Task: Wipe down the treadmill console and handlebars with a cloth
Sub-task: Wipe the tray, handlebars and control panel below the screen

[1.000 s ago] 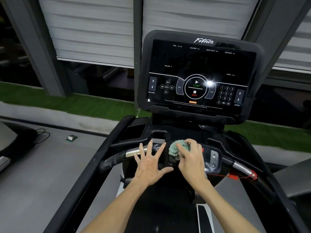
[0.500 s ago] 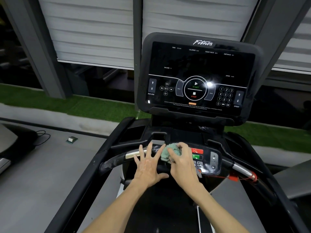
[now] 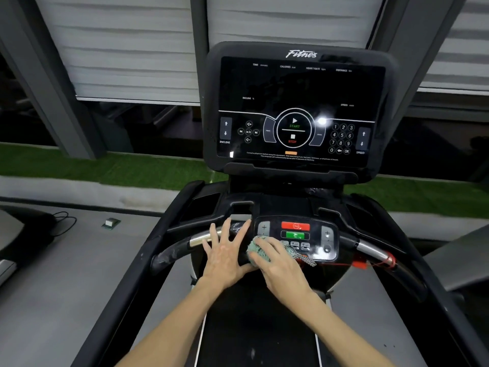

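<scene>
The black treadmill console screen (image 3: 299,107) stands upright ahead of me, dark with white button markings. Below it the small control panel (image 3: 304,234) with a red and a green button sits in the middle of the curved front handlebar (image 3: 174,250). My right hand (image 3: 280,266) presses a bunched pale green cloth (image 3: 255,250) against the panel's lower left corner, fingers curled over it. My left hand (image 3: 225,252) lies flat with spread fingers on the handlebar just left of the cloth.
The chrome grip sensor (image 3: 370,247) and a red safety clip with cord (image 3: 389,260) sit on the right handlebar. A small box (image 3: 111,223) and a cable (image 3: 63,221) lie on the grey floor to the left. The belt (image 3: 259,335) runs beneath my arms.
My right hand has dragged the cloth leftward and down across the control panel, uncovering the red and green buttons. My left hand has stayed flat on the handlebar.
</scene>
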Demonstrator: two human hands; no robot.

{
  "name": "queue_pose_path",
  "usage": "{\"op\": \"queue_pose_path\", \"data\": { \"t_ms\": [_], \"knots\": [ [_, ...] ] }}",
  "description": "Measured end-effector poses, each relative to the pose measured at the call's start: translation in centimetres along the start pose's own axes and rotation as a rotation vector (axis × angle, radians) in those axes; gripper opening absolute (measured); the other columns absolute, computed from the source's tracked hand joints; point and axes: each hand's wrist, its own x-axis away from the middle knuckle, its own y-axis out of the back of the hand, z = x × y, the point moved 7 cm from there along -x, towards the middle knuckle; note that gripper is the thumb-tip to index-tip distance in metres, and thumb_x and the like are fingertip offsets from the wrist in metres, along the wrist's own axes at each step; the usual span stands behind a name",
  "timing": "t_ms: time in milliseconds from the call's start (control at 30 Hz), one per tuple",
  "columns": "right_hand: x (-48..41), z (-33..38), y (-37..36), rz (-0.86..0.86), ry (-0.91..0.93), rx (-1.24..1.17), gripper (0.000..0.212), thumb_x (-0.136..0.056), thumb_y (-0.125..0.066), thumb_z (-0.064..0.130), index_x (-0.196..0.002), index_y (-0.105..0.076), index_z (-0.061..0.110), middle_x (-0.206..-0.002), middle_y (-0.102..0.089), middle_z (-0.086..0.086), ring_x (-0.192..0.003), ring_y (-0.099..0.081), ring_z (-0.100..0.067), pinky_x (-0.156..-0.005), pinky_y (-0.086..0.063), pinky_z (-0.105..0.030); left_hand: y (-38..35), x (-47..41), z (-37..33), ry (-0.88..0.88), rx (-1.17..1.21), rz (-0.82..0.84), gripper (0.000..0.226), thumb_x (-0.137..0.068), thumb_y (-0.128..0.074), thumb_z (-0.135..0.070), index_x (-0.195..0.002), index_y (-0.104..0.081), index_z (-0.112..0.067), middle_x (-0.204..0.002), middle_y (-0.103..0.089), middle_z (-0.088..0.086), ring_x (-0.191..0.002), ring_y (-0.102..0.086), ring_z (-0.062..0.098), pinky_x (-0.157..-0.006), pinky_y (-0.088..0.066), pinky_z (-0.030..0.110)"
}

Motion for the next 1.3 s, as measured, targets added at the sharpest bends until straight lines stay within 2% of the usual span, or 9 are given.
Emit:
{"op": "queue_pose_path", "data": {
  "t_ms": [67,167,400,533,700,833,1000,1133,1300],
  "knots": [
    [1.8,-1.3,0.3,-0.008,0.016,-0.011,0.044,-0.07,-0.076,-0.004,-0.111,-0.068,0.009,-0.125,-0.06,-0.01,-0.12,-0.05,-0.024,-0.107,-0.04,-0.034,0.0,0.0,0.0,-0.002,0.008,-0.008,0.108,-0.076,-0.067,-0.065,-0.148,0.012,-0.051,-0.163,0.01,0.004,-0.146,0.013,0.042,-0.113,-0.007,0.067],
    [5.3,-5.0,1.7,-0.023,-0.036,-0.001,0.052,-0.065,-0.073,-0.014,-0.112,-0.068,0.007,-0.127,-0.059,-0.011,-0.12,-0.051,-0.026,-0.103,-0.045,-0.039,0.1,0.0,-0.1,0.003,0.014,-0.009,0.106,-0.075,-0.06,-0.074,-0.149,0.012,-0.05,-0.162,0.007,0.005,-0.146,0.011,0.043,-0.114,-0.006,0.066],
    [8.3,-8.5,3.3,-0.019,-0.155,0.052,0.052,-0.061,-0.076,-0.017,-0.109,-0.069,0.003,-0.125,-0.062,-0.011,-0.119,-0.053,-0.029,-0.098,-0.049,-0.044,0.2,0.1,-0.3,0.008,-0.001,0.033,0.113,-0.07,-0.061,-0.079,-0.149,0.014,-0.048,-0.162,0.006,0.007,-0.146,0.011,0.045,-0.113,-0.006,0.067],
    [4.3,-3.9,1.1,0.004,-0.031,-0.066,0.056,-0.061,-0.064,-0.022,-0.11,-0.067,0.005,-0.127,-0.06,-0.009,-0.124,-0.049,-0.027,-0.107,-0.04,-0.039,0.1,0.0,-0.1,0.0,-0.001,0.048,0.121,-0.066,-0.071,-0.071,-0.148,0.015,-0.049,-0.162,0.008,0.006,-0.146,0.012,0.044,-0.113,-0.006,0.068],
    [-0.8,1.7,-1.4,0.044,0.13,-0.133,0.044,-0.067,-0.056,-0.012,-0.107,-0.067,0.004,-0.125,-0.061,-0.01,-0.126,-0.046,-0.026,-0.114,-0.03,-0.035,0.4,0.0,-0.1,-0.023,-0.022,0.091,0.125,-0.066,-0.078,-0.057,-0.143,0.021,-0.051,-0.161,0.007,0.006,-0.146,0.013,0.043,-0.113,-0.008,0.067],
    [0.3,0.3,-1.3,0.077,0.175,-0.148,0.056,-0.064,-0.066,-0.017,-0.116,-0.064,0.005,-0.134,-0.056,-0.011,-0.133,-0.043,-0.027,-0.113,-0.032,-0.04,0.4,0.0,0.2,-0.02,0.006,0.11,0.128,-0.064,-0.081,-0.055,-0.147,0.017,-0.05,-0.162,0.008,0.005,-0.146,0.015,0.042,-0.113,-0.006,0.067],
    [5.3,-5.1,0.6,0.084,0.035,-0.114,0.084,-0.054,-0.062,-0.029,-0.129,-0.058,0.008,-0.141,-0.05,-0.006,-0.139,-0.036,-0.02,-0.113,-0.033,-0.04,0.2,-0.1,0.1,-0.016,0.008,0.097,0.128,-0.065,-0.082,-0.056,-0.148,0.016,-0.05,-0.162,0.009,0.004,-0.146,0.016,0.042,-0.114,-0.005,0.066],
    [8.8,-9.5,3.2,0.083,-0.07,-0.033,0.081,-0.049,-0.06,-0.032,-0.121,-0.064,0.006,-0.137,-0.052,-0.007,-0.143,-0.025,-0.013,-0.119,-0.019,-0.032,0.2,-0.1,0.0,-0.02,0.013,0.093,0.128,-0.065,-0.081,-0.057,-0.148,0.017,-0.049,-0.162,0.01,0.004,-0.146,0.017,0.042,-0.113,-0.004,0.066],
    [8.6,-9.6,2.7,0.085,-0.157,-0.078,0.089,-0.049,-0.067,-0.032,-0.126,-0.06,0.01,-0.142,-0.047,-0.003,-0.144,-0.024,-0.013,-0.119,-0.018,-0.032,0.1,0.0,0.0,-0.019,0.007,0.085,0.129,-0.065,-0.081,-0.058,-0.148,0.018,-0.048,-0.162,0.009,0.004,-0.146,0.018,0.042,-0.113,-0.004,0.067]
  ]
}}
